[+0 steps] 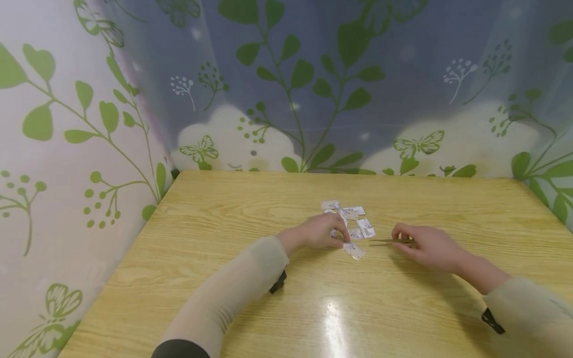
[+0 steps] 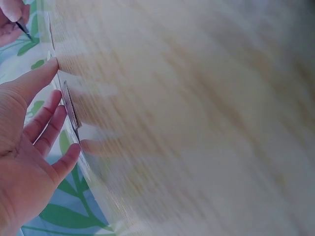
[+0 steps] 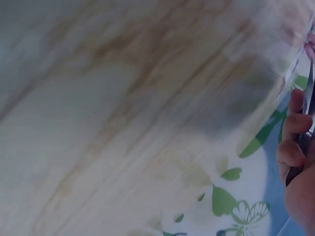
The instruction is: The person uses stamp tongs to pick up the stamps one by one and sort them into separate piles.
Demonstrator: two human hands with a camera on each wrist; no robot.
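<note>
Left hand: thumb and index finger pinch the nearest printed card at its left corner. Right hand: fingers curl around tweezers, prongs parted, directed left. Other cards lie just beyond; wood-grain tabletop extends around, its far edge well apart.

We wear pale cream long sleeves; the left sleeve creases near the elbow, beside a dark band; one small black fitting shows beneath its cuff, another beneath the right sleeve.
</note>
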